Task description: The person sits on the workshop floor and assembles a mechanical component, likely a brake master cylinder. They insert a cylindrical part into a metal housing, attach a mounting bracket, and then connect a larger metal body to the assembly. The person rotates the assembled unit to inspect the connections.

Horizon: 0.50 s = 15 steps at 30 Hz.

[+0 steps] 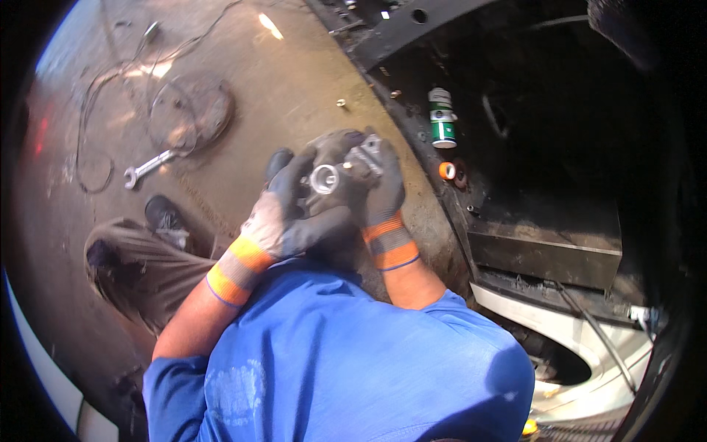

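Both my hands wear grey-and-white work gloves with orange cuffs and are wrapped round a greasy, dark metal machine part [342, 180] in front of my body. My left hand [283, 217] grips its left side, thumb reaching across below a bright round ring [324, 179] set in the part. On the other side my right hand [387, 188] holds the part next to a grey, block-shaped piece [364, 156] at its upper right. The fingertips on the part's underside are hidden, and the part is somewhat blurred.
A combination wrench [151, 169] lies on the floor at the left, touching a dirty round metal disc [210, 118]. A thin cable [85, 121] loops beside it. To the right, a green-and-white spray can [442, 118] and an orange ring-shaped thing [446, 171] lie by a dark frame edge.
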Each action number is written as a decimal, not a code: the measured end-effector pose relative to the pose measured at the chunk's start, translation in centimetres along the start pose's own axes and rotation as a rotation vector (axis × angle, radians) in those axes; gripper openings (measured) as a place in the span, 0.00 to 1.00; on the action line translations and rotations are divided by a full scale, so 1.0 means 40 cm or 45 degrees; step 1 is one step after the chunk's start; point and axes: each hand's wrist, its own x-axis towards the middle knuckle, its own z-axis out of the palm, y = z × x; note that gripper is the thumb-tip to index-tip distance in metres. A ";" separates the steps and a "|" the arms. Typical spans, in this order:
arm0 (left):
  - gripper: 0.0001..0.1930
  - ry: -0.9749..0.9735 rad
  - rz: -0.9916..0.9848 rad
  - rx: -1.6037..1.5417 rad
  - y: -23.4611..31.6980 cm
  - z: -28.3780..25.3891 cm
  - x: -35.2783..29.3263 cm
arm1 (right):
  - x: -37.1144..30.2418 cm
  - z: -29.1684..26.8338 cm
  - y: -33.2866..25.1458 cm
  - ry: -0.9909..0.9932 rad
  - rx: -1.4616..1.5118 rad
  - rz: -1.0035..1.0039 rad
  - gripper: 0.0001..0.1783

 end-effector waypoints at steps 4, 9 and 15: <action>0.39 0.311 -0.196 -0.564 -0.039 0.027 0.029 | 0.048 -0.040 0.056 -0.401 -0.327 -0.172 0.22; 0.25 0.401 -0.308 -0.479 -0.001 -0.165 0.056 | 0.120 -0.070 -0.044 -0.327 -0.438 0.112 0.20; 0.29 0.289 -0.224 0.639 -0.045 -0.407 0.004 | 0.408 -0.261 -0.218 0.194 -1.063 -0.423 0.12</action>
